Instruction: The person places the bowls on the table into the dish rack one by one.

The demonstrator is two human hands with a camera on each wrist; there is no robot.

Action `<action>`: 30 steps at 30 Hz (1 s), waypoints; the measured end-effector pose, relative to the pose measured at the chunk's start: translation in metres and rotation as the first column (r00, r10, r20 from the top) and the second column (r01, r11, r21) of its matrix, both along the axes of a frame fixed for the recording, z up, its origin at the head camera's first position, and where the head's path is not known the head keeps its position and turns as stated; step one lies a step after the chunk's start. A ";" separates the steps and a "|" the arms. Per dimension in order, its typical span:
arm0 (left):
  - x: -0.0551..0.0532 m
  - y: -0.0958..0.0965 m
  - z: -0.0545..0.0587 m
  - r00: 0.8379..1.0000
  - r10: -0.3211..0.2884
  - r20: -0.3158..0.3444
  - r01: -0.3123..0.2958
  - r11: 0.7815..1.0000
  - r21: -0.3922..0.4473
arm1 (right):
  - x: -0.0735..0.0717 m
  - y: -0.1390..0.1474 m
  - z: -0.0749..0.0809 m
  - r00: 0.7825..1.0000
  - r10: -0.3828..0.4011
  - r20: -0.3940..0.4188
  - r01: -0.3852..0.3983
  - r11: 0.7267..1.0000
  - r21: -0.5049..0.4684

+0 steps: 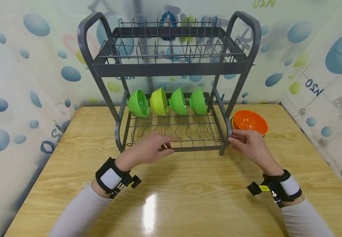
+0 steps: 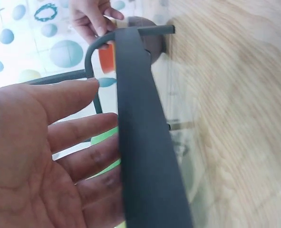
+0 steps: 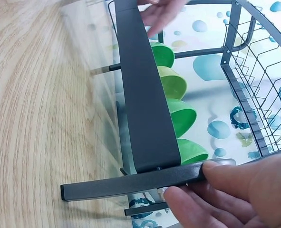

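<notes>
A dark grey two-tier dish rack (image 1: pixel 171 69) stands on the wooden table. Along the back of its lower tier, several green bowls (image 1: pixel 178 102) and a yellow-green bowl (image 1: pixel 159 102) lean tilted on their sides in a row. My left hand (image 1: pixel 147 148) is over the lower tier's front rail (image 2: pixel 147 133), its fingers loosely extended and holding nothing. At the rack's front right corner, my right hand (image 1: pixel 250 144) pinches the side frame (image 3: pixel 140 180) between thumb and fingers. Just behind that hand sits an orange bowl (image 1: pixel 252 121), partly hidden by it.
The upper tier (image 1: pixel 173 69) has upright wire dividers and two curved side handles, one being the right handle (image 1: pixel 256 36). A patterned wall (image 1: pixel 34 75) runs behind and beside the table (image 1: pixel 188 197). Another yellowish rim shows under the orange bowl.
</notes>
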State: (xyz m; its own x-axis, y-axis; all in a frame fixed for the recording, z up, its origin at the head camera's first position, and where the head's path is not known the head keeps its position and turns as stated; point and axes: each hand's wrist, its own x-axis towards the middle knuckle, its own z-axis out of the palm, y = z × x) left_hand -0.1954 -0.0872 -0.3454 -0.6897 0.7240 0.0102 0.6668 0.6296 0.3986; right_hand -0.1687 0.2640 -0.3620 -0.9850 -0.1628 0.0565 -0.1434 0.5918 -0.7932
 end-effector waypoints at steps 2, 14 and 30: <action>0.002 -0.005 -0.004 1.000 0.009 -0.006 -0.009 1.000 0.007 | 0.000 0.000 0.000 1.000 0.005 -0.003 -0.005 1.000 0.007; 0.005 -0.013 -0.014 0.997 0.056 -0.058 -0.053 0.997 0.055 | -0.002 0.001 0.004 1.000 0.018 0.010 -0.018 1.000 0.024; 0.010 -0.013 -0.016 0.984 0.100 -0.149 -0.099 0.995 0.011 | -0.007 0.010 0.028 0.991 0.115 -0.075 -0.094 0.966 0.240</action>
State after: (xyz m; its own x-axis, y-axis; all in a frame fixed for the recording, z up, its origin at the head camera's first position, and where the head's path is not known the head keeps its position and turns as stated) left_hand -0.1849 -0.1001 -0.3612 -0.7488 0.6518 0.1203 0.6531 0.6946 0.3018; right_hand -0.1754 0.2739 -0.3339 -0.9548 -0.2836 0.0891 -0.2768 0.7386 -0.6147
